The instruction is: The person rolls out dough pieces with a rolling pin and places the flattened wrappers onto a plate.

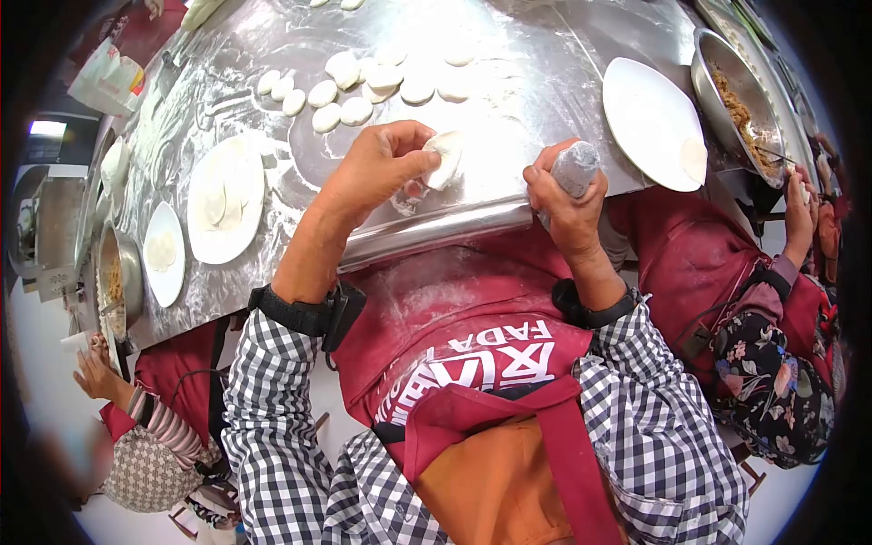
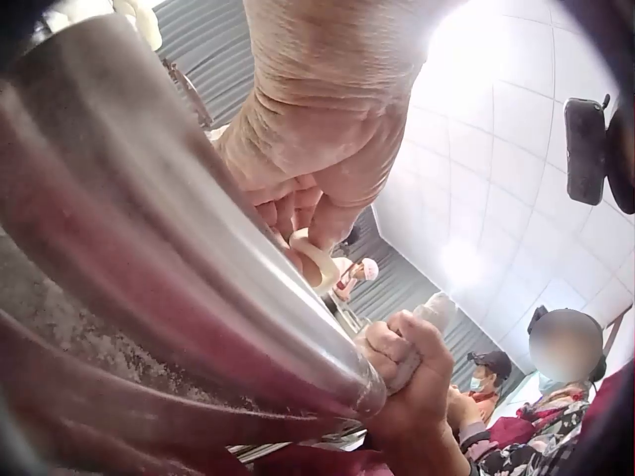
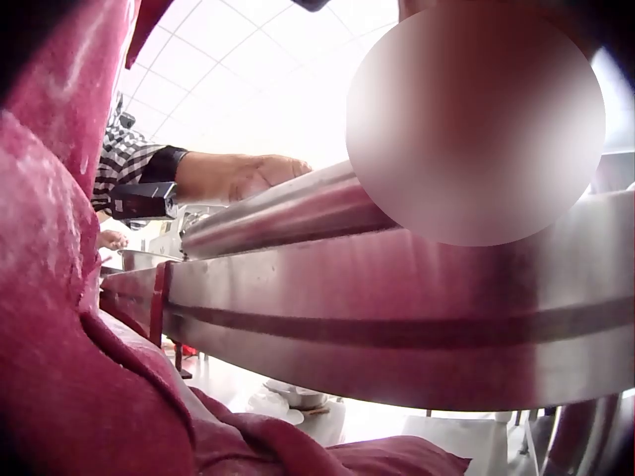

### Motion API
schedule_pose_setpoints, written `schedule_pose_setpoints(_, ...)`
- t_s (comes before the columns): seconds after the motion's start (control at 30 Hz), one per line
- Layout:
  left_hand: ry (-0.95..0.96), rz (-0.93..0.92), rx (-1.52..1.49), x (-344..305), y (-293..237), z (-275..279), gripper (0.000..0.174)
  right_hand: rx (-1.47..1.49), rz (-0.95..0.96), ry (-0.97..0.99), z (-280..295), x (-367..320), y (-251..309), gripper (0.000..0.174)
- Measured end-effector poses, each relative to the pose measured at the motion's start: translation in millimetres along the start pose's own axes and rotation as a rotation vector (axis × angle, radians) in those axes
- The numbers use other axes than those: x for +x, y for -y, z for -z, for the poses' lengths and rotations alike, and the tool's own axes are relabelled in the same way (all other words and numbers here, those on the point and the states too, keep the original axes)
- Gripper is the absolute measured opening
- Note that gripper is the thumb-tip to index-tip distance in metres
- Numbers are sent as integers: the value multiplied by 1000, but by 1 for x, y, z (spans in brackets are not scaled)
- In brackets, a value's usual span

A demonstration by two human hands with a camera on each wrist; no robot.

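Observation:
My left hand (image 1: pixel 377 168) pinches the edge of a thin round dough wrapper (image 1: pixel 442 160) between thumb and fingers, above the floured steel table. In the left wrist view that dough wrapper (image 2: pixel 316 262) hangs bent from the fingertips. At the table's front edge, my right hand (image 1: pixel 572 195) grips a flour-dusted rolling pin (image 1: pixel 576 167), its rounded end pointing up. The left wrist view also shows fingers curled round the rolling pin (image 2: pixel 433 312). Beyond my left hand lie several flattened dough pieces (image 1: pixel 355 111). A large blur hides my right hand in the right wrist view.
A white plate with wrappers (image 1: pixel 250 173) and a smaller dish (image 1: pixel 173 272) stand left. At right are another plate (image 1: pixel 640 109) and a steel bowl of filling (image 1: pixel 772 123). The table's rounded steel edge (image 1: pixel 436 232) runs before me; people work on both sides.

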State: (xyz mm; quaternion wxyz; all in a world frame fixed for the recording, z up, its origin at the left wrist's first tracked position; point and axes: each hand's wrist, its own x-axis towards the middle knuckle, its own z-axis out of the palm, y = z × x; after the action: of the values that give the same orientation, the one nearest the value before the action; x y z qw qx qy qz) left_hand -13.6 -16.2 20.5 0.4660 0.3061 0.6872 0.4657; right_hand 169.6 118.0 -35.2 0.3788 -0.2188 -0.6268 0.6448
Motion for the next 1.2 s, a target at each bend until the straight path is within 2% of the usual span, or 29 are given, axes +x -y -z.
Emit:
schedule_pose_setpoints(0.17,22,-69,-64,1,2,0,18,5,12,21,0,1,0,19)
schedule_pose_setpoints(0.27,52,-18,-69,3,3,1,17,6,15,17,0,1,0,18)
schedule_pose_setpoints(0.37,87,-32,-234,0,1,-9,18,-38,46,27,1,0,-2,17)
schedule_pose_setpoints(0.47,36,-55,109,8,11,-4,16,-18,38,23,1,1,-2,16)
schedule_pose_setpoints(0.57,-130,-98,453,13,22,-2,19,-9,0,17,-2,5,-2,16)
schedule_pose_setpoints(0.67,-194,-126,551,4,15,-13,22,-50,-46,27,-7,18,-1,16)
schedule_pose_setpoints(0.7,-161,-107,562,2,14,-14,22,-66,-57,36,-10,26,-1,16)
schedule_pose_setpoints(0.83,-216,-148,495,4,13,-12,22,-166,100,-6,-29,58,-7,18)
schedule_pose_setpoints(0.93,-256,-154,517,4,12,-9,21,-125,135,-9,-37,70,-16,18)
schedule_pose_setpoints(1.13,-230,-155,551,2,21,-4,22,-93,36,-2,-11,30,-6,19)
schedule_pose_setpoints(1.2,-243,-160,417,8,29,1,22,-26,5,14,-2,13,-6,18)
